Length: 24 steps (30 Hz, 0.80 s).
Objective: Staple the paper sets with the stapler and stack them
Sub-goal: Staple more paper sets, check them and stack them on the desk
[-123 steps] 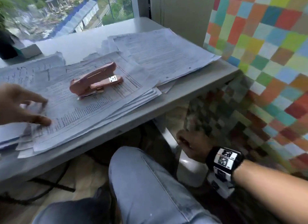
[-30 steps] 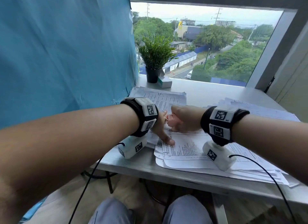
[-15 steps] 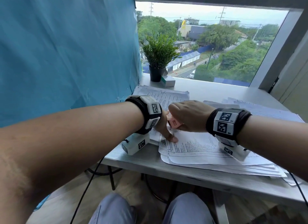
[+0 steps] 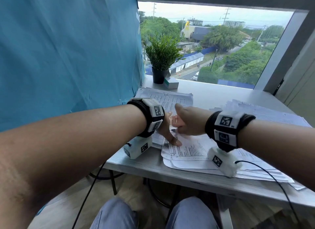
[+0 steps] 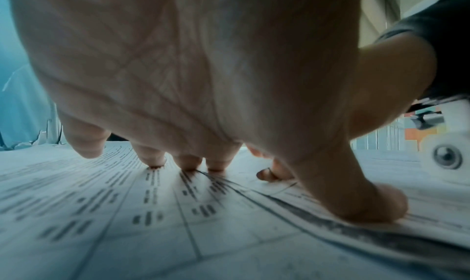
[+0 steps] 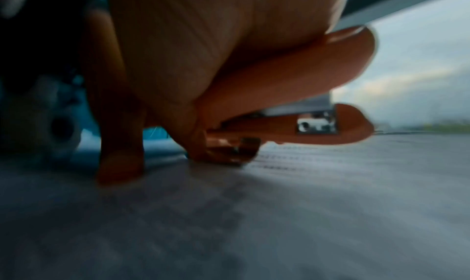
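A grey desk stands against a window, a blue sheet hung to its left and a potted plant with a small box at the far edge. Head view: printed papers lie spread over the near desk, with further piles behind and to the right. The left hand presses its thumb on the top sheet's upper left corner. The right hand is closed round the pink stapler, which sits at that same corner, just beside the left hand. Against the frame half a second ago, the right wrist has rolled, its thumb now stands up, and more of the stapler shows; the left thumb has kept its place. Most of the stapler is hidden between the two hands, and the right arm cuts off the papers beyond it. Left wrist view: the left hand has its fingertips spread and planted on the papers, thumb pressed flat on the sheet edge at right. Right wrist view: blurred and dim; the right hand curls its fingers round the stapler, whose nose juts out just above the papers. Whether any sheet lies in its mouth cannot be told.
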Tool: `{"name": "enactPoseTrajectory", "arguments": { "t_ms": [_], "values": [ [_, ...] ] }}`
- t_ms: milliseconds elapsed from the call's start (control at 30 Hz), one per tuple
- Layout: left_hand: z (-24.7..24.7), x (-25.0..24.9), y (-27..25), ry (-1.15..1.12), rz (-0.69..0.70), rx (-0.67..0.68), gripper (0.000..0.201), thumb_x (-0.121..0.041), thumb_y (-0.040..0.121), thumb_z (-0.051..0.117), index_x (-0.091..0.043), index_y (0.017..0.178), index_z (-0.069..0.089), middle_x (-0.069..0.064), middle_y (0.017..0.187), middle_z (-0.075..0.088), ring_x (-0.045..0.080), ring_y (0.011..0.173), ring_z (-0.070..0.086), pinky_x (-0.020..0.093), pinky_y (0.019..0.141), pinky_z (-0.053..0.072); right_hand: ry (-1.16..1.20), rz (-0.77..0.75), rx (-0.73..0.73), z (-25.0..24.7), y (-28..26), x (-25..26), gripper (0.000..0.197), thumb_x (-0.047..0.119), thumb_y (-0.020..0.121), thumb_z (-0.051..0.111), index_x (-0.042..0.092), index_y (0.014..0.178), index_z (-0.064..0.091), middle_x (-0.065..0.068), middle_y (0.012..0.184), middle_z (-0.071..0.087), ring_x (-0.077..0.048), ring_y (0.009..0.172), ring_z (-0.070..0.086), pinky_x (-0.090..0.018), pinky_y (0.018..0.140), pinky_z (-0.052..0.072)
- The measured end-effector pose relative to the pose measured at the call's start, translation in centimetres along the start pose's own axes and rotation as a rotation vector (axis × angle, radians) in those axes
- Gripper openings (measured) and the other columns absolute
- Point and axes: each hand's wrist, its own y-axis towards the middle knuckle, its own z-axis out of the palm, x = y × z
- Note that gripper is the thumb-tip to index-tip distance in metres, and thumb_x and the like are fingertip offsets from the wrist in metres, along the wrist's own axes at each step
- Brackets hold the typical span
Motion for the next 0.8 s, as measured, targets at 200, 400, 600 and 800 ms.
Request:
{"name": "enactPoseTrajectory", "arguments": {
  "t_ms": [200, 400, 600, 800],
  "values": [
    [-0.1, 0.1, -0.1, 0.051, -0.071, 0.038, 0.114, -0.083, 0.076, 0.042, -0.021, 0.154, -0.013, 0.006, 0.16, -0.019, 0.029, 0.149, -0.002, 0.046, 0.119, 0.001, 0.511, 0.287, 0.239, -0.3, 1.0, -1.9, 0.039, 0.032, 0.079, 0.073, 0.018, 0.105, 0.047, -0.007, 0.1, 0.064, -0.023, 0.085, 0.065, -0.039, 0.077, 0.057],
    [-0.3, -0.1, -0.5, 0.012, -0.078, 0.044, 0.116, -0.081, 0.075, 0.046, -0.019, 0.154, -0.011, 0.007, 0.161, -0.016, 0.029, 0.149, -0.002, 0.045, 0.119, 0.003, 0.792, 0.285, 0.295, -0.6, 0.8, -2.9, 0.032, 0.03, 0.085, 0.069, 0.011, 0.107, 0.056, -0.008, 0.085, 0.068, -0.022, 0.066, 0.064, -0.036, 0.066, 0.054],
    [-0.2, -0.1, -0.2, 0.032, -0.074, 0.053, 0.116, -0.082, 0.075, 0.047, -0.021, 0.154, -0.011, 0.006, 0.161, -0.017, 0.028, 0.149, -0.003, 0.045, 0.119, 0.0, 0.755, 0.29, 0.261, -0.8, 0.2, -2.7, 0.032, 0.035, 0.08, 0.073, 0.018, 0.101, 0.057, -0.009, 0.09, 0.07, -0.023, 0.069, 0.065, -0.037, 0.068, 0.053],
    [-0.4, -0.1, -0.4, 0.022, -0.083, 0.051, 0.119, -0.082, 0.074, 0.046, -0.017, 0.153, -0.015, 0.005, 0.161, -0.017, 0.025, 0.15, -0.002, 0.043, 0.119, -0.002, 0.615, 0.338, 0.24, -1.9, -1.1, -3.7, 0.031, 0.034, 0.079, 0.074, 0.019, 0.101, 0.057, -0.009, 0.095, 0.067, -0.022, 0.075, 0.064, -0.034, 0.071, 0.052]
  ]
}}
